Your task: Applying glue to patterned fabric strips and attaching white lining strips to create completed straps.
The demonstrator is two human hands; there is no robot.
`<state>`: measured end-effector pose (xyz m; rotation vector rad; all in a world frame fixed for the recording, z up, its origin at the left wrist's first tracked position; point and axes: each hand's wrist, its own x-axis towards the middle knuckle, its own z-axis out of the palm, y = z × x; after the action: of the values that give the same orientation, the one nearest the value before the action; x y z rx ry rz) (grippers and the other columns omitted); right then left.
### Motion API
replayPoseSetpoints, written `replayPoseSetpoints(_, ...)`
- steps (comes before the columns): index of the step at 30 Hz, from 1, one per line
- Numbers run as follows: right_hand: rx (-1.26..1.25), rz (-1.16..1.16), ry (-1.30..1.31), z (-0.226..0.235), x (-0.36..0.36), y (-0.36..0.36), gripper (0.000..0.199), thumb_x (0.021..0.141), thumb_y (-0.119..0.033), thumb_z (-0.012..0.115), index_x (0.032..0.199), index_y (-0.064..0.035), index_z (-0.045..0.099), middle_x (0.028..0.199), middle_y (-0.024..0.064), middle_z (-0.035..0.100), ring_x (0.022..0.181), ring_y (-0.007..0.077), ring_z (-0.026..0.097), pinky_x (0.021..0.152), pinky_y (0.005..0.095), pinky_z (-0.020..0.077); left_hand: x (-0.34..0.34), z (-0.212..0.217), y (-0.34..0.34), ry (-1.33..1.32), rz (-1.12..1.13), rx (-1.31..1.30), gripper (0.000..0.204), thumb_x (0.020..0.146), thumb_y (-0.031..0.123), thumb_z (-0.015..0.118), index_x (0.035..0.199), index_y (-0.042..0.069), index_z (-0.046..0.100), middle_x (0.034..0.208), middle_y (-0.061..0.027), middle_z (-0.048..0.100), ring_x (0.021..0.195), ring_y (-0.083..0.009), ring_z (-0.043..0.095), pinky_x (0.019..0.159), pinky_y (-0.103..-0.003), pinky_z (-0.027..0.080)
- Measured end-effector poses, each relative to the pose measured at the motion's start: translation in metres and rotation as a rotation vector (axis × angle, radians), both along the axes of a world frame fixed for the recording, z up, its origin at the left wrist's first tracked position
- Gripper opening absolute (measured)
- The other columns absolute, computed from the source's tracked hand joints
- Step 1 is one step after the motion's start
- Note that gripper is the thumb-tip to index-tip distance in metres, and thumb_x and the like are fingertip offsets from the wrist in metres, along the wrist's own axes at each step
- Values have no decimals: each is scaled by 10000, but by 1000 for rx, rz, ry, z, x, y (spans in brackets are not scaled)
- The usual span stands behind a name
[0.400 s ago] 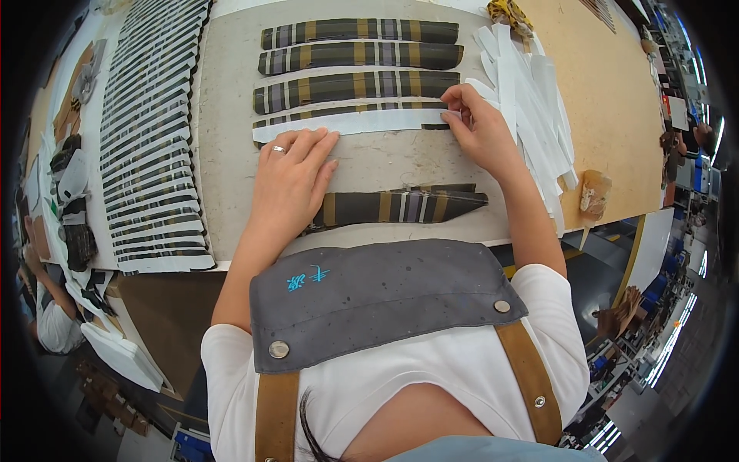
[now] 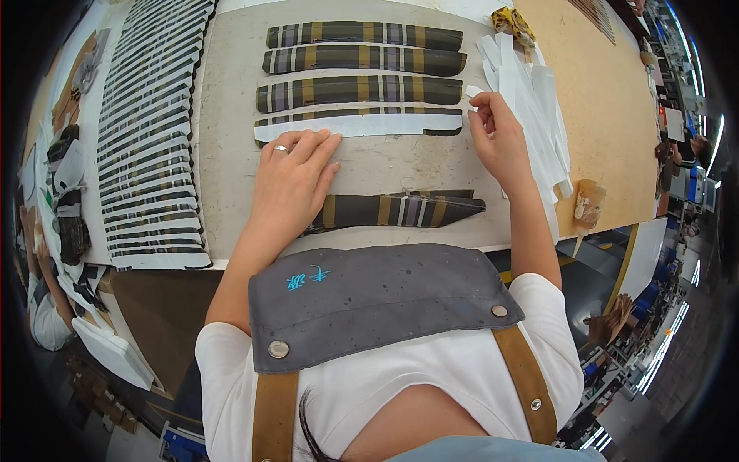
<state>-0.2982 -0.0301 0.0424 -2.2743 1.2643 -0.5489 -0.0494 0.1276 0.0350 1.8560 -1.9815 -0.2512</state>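
Note:
My left hand [image 2: 292, 173], with a ring on one finger, lies flat on the grey work surface [image 2: 231, 92], its fingertips on the lower edge of a white paper strip [image 2: 358, 125] that covers a striped fabric strip. My right hand [image 2: 496, 135] pinches the end of a white strip [image 2: 472, 91] beside the pile of white strips [image 2: 531, 100]. Three bare striped fabric strips [image 2: 362, 61] lie in a row above the covered one. A small stack of striped strips [image 2: 396, 209] lies near the table's front edge, between my arms.
A long fanned row of striped and white strips [image 2: 146, 131] runs down the left side. A brown board [image 2: 608, 108] lies on the right with a crumpled brown piece [image 2: 589, 204]. Another person [image 2: 42, 308] sits low at the left.
My right hand has left the right end of the covered strip and shifted right and up to the white strips. My left hand stays flat in place.

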Motion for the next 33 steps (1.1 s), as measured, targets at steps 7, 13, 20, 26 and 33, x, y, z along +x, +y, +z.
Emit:
replayPoseSetpoints(7,-107,537,-16,12,59,32,204,826,-43,558,1029,-24,561,1065,99,568,958,267,553,827,355,457,1,-3,1,21,-2,11,324,827,141,582,1141,60,579,1127,-59,570,1014,-274,507,891,-381,379)
replayPoseSetpoints(13,-183,731,158,1,67,34,262,817,-56,565,1074,-8,550,1132,92,548,1021,276,530,879,370,434,12,4,6,358,131,-50,213,855,113,557,1044,27,608,1023,-96,575,939,-271,535,814,-339,413)
replayPoseSetpoints(20,-153,748,197,19,87,36,287,835,-93,566,1107,-5,546,1156,109,536,1034,271,529,870,369,433,31,4,31,184,261,-75,163,844,117,571,962,13,615,879,-87,550,832,-258,524,748,-363,398)
replayPoseSetpoints(26,-262,872,258,2,108,49,353,844,-139,573,1165,0,530,1201,89,518,1047,247,513,867,348,426,24,2,30,79,278,-8,217,855,111,558,1051,38,616,864,-84,527,827,-250,498,761,-359,385)
replayPoseSetpoints(33,-362,892,227,0,109,47,412,764,-95,556,1155,33,530,1189,95,532,1000,207,519,811,315,436,22,7,32,-72,246,29,247,848,129,562,1078,53,610,985,-67,536,917,-246,498,824,-368,355)
